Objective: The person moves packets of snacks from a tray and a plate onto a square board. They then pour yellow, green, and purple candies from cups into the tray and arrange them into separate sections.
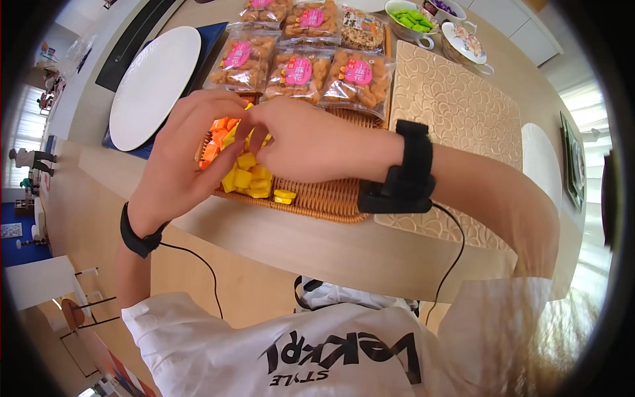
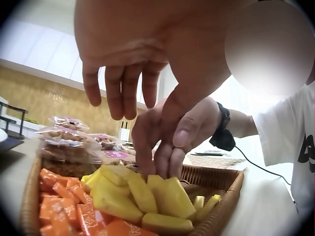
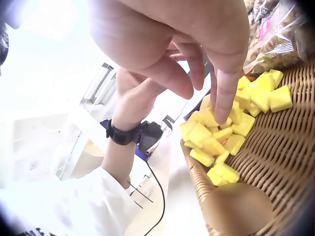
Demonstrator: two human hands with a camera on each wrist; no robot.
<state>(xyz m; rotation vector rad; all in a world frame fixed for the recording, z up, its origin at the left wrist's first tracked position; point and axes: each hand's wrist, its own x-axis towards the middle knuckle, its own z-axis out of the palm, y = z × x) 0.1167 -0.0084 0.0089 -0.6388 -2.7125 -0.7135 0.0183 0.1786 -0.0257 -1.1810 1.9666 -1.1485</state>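
A wicker basket (image 1: pixel 324 198) holds a heap of yellow candies (image 1: pixel 246 180) next to orange wrapped candies (image 1: pixel 213 144). My right hand (image 1: pixel 307 142) reaches over the yellow heap, and in the right wrist view one extended finger (image 3: pixel 226 93) comes down onto the pieces. Above the same heap is my left hand (image 1: pixel 188 149), its fingers hanging loosely downward in the left wrist view with nothing held. The two hands overlap near their fingertips in the head view. A small pair of yellow candies (image 1: pixel 284 196) lies apart by the basket's near side.
Several clear bags of fried dough twists (image 1: pixel 297 73) fill the basket's far part. Left of it stands a white oval plate (image 1: pixel 155 86). A patterned beige mat (image 1: pixel 456 106) lies to the right, with a bowl of green candies (image 1: pixel 413 20) and a floral cup (image 1: pixel 463 43) behind.
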